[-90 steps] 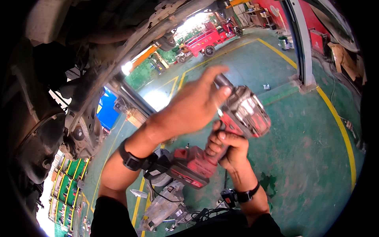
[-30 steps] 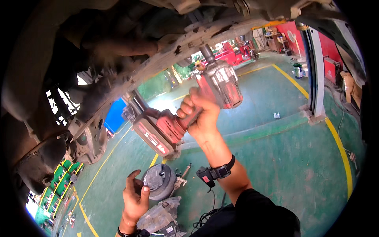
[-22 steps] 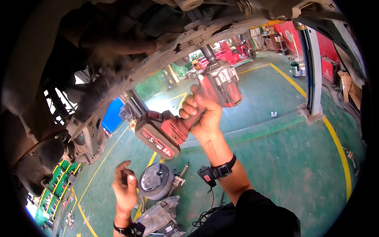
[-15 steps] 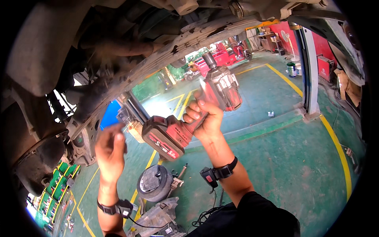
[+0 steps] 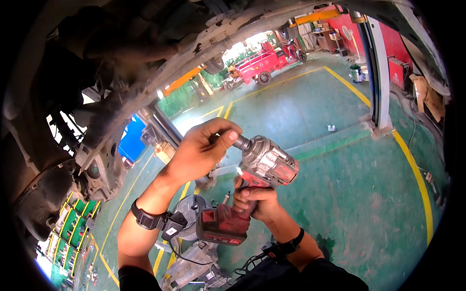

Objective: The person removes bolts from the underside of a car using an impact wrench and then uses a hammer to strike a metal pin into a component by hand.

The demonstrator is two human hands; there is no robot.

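Head view: from where I stand, the red impact wrench (image 5: 268,164) is held out below the vehicle's underside (image 5: 206,41). The right hand (image 5: 260,202) wraps its grip; the left hand (image 5: 200,149) seems to pinch the tip of the dark socket (image 5: 242,142) between thumb and curled fingers. The tool's nose slants up and left, pointing at the left hand, the nearer of the 2 to the socket; the battery (image 5: 221,234) hangs lower left of the right hand.

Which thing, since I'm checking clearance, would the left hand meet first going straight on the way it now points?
Past the dark socket it grips, the left hand would likely meet the impact wrench first, at its metal front end, though depth is hard to judge.
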